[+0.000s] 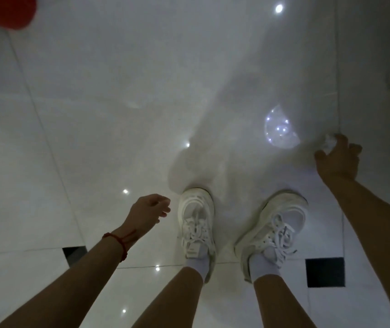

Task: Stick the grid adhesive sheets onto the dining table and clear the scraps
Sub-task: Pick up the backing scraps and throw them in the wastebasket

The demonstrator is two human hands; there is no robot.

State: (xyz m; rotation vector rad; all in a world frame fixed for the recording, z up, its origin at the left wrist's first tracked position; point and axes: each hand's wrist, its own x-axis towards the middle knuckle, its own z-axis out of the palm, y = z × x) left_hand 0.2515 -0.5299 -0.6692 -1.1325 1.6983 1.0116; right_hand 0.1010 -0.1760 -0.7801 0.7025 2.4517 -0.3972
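While right hand [337,157] pinches white scrap [329,141], left hand [150,210] relaxed, white sneakers [196,223], red object [4,10]

There is one view only, from the person's head. It looks steeply down at the tiled floor [118,91], with both shoes [197,223] near the lower middle.

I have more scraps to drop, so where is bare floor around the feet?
Bare tiles lie left of the left shoe, past the left hand, and ahead toward the red object. It is crowded at the right hand, which holds a scrap, and narrow between the shoes.
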